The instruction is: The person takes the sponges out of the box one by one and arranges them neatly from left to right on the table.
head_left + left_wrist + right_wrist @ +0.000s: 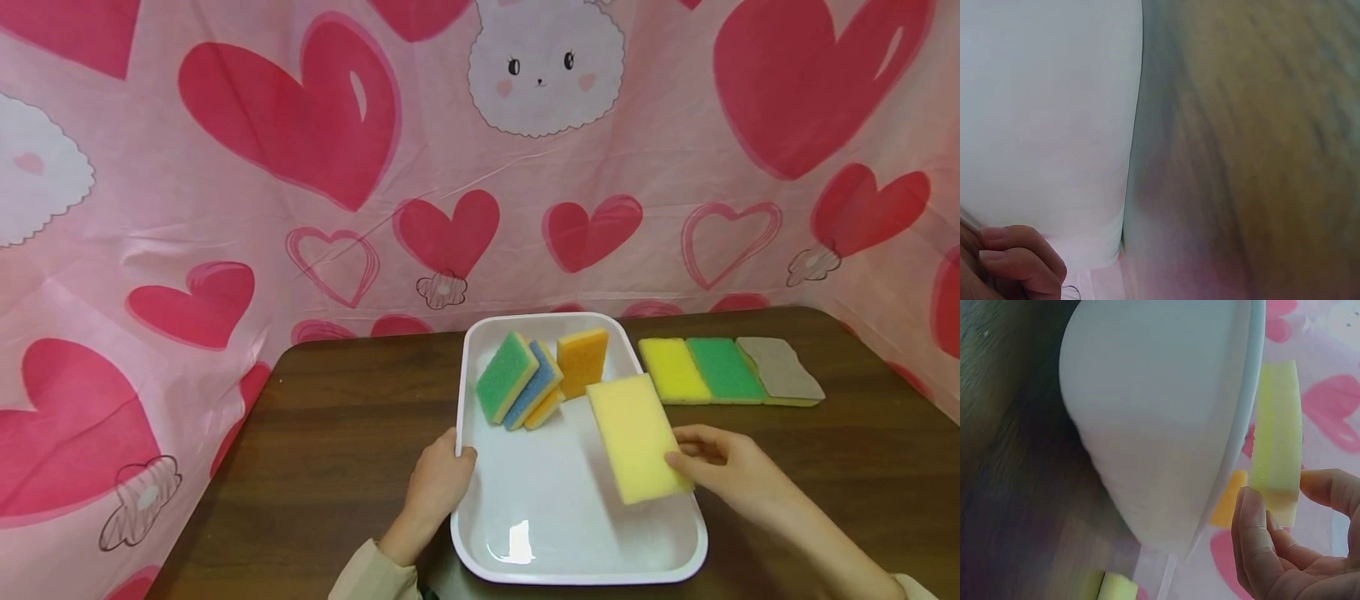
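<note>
My right hand (723,462) pinches a pale yellow sponge (637,437) by its right edge, thumb on the near face. It is held tilted above the right side of a white plastic tub (540,492). The right wrist view shows thumb and fingers (1254,519) on opposite faces of this sponge (1282,437), beside the tub's rim. My left hand (438,479) grips the tub's left rim, thumb over the edge; its curled fingers show against the tub wall (1047,125) in the left wrist view. Inside the tub lean a green sponge (506,375), a blue sponge (534,387) and orange sponges (582,364).
Right of the tub, a yellow sponge (675,371), a green sponge (723,368) and a grey-topped sponge (780,368) lie in a row on the dark wooden table (337,417). A pink heart-print cloth (525,175) hangs behind the table and along its sides.
</note>
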Available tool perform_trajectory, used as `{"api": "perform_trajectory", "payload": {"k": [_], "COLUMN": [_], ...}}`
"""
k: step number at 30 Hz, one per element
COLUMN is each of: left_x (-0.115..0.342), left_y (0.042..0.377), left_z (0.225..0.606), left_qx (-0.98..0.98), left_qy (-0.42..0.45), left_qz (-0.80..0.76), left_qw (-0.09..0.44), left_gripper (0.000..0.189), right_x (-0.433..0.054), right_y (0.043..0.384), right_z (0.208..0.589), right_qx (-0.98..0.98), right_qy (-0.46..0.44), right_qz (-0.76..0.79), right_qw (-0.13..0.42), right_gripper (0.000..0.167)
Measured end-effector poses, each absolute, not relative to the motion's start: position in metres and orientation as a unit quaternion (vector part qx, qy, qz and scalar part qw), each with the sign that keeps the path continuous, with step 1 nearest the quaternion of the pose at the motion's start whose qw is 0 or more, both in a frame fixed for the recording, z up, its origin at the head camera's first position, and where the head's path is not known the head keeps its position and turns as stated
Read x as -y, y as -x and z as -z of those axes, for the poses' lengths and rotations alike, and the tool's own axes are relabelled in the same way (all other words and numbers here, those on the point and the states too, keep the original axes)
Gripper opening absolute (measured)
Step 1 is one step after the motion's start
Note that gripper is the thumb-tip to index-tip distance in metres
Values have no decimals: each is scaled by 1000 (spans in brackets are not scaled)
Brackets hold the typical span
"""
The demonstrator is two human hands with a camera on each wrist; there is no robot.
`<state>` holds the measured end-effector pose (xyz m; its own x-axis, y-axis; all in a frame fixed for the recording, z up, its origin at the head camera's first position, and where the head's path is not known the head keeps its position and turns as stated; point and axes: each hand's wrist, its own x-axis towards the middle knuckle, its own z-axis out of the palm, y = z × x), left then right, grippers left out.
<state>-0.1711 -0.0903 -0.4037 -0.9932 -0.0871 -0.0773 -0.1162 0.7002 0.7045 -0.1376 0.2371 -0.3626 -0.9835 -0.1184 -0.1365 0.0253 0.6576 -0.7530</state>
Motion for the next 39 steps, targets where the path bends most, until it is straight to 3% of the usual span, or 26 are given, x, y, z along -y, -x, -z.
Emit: {"api": "perform_trajectory", "payload": {"k": [19,39], "left_x": [90,90], "left_y": [172,171], "left_z": [403,403], "left_qx": [-921,-923], "left_qy": [58,60], "left_qz": [-384,-379], "left_qw": [26,22], "left_gripper": [29,29], "right_x": [-294,-328], "right_y": [141,157], "right_z": [360,384], "right_qx": [-921,-904], "right_qy": [-37,-91], "right_qz": [381,392], "right_qw": [73,147], "right_gripper": [60,69]}}
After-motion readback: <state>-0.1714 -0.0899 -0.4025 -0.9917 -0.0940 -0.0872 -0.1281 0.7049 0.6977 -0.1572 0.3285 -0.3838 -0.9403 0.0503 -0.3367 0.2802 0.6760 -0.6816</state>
